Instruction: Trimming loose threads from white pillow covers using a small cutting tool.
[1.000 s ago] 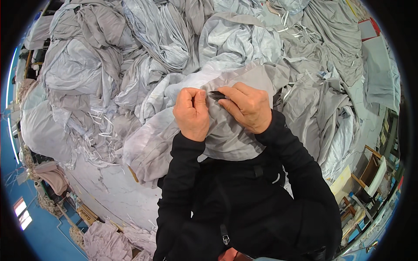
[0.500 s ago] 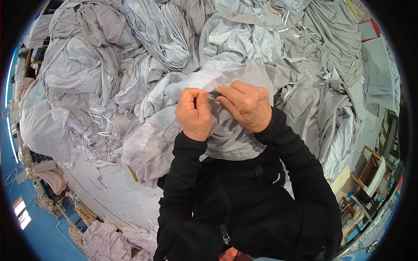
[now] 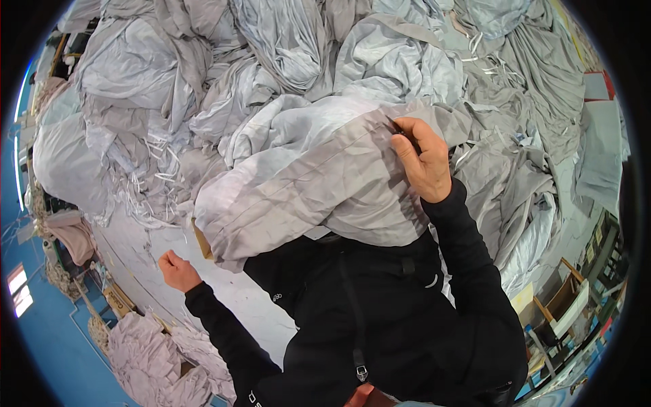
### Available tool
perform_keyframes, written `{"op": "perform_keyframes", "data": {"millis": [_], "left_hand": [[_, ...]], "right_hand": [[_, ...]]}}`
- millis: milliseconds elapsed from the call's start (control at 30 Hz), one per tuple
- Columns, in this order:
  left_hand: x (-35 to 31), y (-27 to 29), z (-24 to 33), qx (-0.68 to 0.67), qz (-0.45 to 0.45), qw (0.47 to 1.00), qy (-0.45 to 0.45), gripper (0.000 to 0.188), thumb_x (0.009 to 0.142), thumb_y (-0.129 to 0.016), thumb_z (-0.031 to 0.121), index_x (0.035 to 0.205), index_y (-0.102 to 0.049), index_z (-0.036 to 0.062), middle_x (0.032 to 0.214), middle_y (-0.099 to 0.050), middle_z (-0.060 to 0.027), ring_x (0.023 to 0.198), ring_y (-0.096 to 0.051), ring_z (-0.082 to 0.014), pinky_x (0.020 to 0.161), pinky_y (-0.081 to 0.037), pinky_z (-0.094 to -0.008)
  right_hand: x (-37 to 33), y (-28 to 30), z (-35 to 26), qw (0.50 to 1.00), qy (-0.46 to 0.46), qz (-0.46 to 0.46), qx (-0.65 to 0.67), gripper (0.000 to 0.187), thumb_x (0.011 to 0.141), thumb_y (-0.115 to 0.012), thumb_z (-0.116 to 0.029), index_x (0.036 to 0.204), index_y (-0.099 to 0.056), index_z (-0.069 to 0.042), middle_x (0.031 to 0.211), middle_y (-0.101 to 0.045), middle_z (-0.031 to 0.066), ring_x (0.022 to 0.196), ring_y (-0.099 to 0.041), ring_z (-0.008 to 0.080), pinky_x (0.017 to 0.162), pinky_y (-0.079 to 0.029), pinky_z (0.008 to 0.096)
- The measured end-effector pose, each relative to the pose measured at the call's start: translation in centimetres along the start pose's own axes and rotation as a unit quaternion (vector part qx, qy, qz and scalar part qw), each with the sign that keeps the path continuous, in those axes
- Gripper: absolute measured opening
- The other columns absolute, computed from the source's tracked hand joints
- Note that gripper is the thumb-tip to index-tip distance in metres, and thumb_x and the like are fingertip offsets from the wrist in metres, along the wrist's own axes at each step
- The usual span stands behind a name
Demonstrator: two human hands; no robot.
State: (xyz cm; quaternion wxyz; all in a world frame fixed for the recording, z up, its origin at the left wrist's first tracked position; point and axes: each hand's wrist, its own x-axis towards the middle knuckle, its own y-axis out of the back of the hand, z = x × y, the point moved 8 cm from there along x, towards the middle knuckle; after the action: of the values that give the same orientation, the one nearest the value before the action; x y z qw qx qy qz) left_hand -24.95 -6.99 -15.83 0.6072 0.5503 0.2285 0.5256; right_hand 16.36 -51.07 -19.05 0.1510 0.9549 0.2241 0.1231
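Grey fabric point(image 3: 298, 176) with a long stitched seam lies spread over my lap and the table in front of me. My right hand point(image 3: 427, 163) is at its right part, fingers closed on a small dark pointed tool point(image 3: 396, 127) that is mostly hidden in the grip. Out to the left, away from the fabric, my left hand point(image 3: 180, 271) hovers over the white table point(image 3: 142, 258). Its fingers are curled closed; whether they pinch anything is too small to tell.
Large heaps of grey and pale blue cloth point(image 3: 278, 41) cover the far side, with white ties point(image 3: 159, 159) hanging out at the left. A tan cardboard edge point(image 3: 203, 239) stands beside the fabric. More cloth point(image 3: 146, 359) is piled at lower left, and a wooden frame point(image 3: 553, 305) is at right.
My hands were together over the fabric with the dark tool between them. The left hand has swung down and left; the right has moved right, keeping the tool. The seam now shows.
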Motion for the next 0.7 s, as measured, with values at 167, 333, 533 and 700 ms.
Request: {"op": "perform_keyframes", "data": {"millis": [167,333,533,700], "left_hand": [[-0.9,-0.6,-1.1,0.31,-0.005,0.95,-0.026,0.056,0.083,-0.073,0.02,0.13,-0.05,0.0005,0.13,-0.052,-0.0208,0.122,-0.047,-0.0369,0.097,-0.042,-0.0498],[-3.2,-2.0,17.4,-0.223,-0.054,0.96,-0.162,0.045,0.084,-0.07,0.008,0.126,-0.056,-0.0027,0.126,-0.058,-0.0198,0.119,-0.054,-0.0331,0.1,-0.044,-0.0417],[-11.6,-8.8,36.1,-0.281,-0.167,0.867,-0.376,0.035,0.086,-0.07,0.015,0.115,-0.059,-0.0013,0.105,-0.064,-0.0172,0.099,-0.061,-0.0347,0.085,-0.047,-0.0416],[-11.4,-11.4,33.6,-0.386,-0.323,0.846,-0.176,0.02,0.088,-0.07,0.015,0.095,-0.06,-0.0007,0.074,-0.059,-0.0091,0.061,-0.053,-0.0204,0.058,-0.042,-0.0305]], "right_hand": [[1.2,-0.4,-0.2,1.0,-0.019,0.011,-0.014,0.029,0.092,-0.066,-0.012,0.117,-0.059,0.003,0.087,-0.06,0.0036,0.075,-0.053,0.0099,0.071,-0.045,0.0237],[2.6,-0.2,7.1,0.981,-0.155,-0.046,0.104,0.028,0.088,-0.069,-0.01,0.115,-0.066,-0.001,0.078,-0.049,-0.0073,0.069,-0.042,0.0012,0.063,-0.035,0.0188],[3.4,-2.5,8.4,0.962,-0.126,-0.113,0.213,0.035,0.093,-0.067,-0.015,0.124,-0.064,0.0,0.106,-0.066,-0.0004,0.087,-0.055,0.0022,0.076,-0.043,0.0182],[3.0,-3.6,9.7,0.919,-0.228,-0.19,0.259,0.027,0.094,-0.066,-0.018,0.114,-0.064,0.0,0.089,-0.06,-0.0046,0.08,-0.051,0.0029,0.07,-0.041,0.0197]]}}
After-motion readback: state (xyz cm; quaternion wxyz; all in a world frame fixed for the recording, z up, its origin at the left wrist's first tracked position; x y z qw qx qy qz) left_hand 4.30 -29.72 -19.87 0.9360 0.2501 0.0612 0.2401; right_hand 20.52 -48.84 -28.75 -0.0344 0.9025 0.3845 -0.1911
